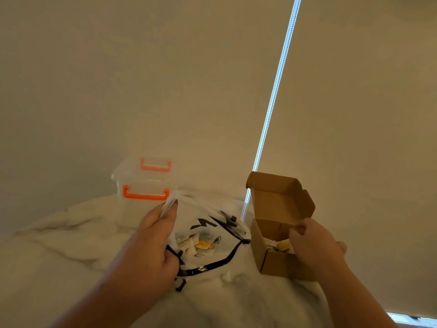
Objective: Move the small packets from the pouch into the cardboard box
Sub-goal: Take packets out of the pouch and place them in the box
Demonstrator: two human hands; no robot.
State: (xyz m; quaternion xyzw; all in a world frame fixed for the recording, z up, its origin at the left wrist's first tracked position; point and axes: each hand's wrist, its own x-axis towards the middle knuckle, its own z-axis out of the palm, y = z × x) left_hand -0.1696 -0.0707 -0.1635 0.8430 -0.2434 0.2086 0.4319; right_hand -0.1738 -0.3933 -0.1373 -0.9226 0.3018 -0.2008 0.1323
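A clear plastic pouch (208,233) with a black zip edge and black print lies on the marble table. Several small white and yellow packets (197,245) show inside it. My left hand (153,242) grips the pouch's left edge and holds it up, with the fingers curled round the plastic. To the right stands a small brown cardboard box (272,263) with its lid up. Packets (280,245), white and yellow, lie inside the box. My right hand (314,245) is at the box's right side, its thumb and finger pinching the box's upper rim.
A clear plastic storage tub (144,183) with orange latches stands behind the pouch at the back left. The marble table (59,256) reaches to a beige blind, where a beaded cord (272,102) hangs down just behind the box.
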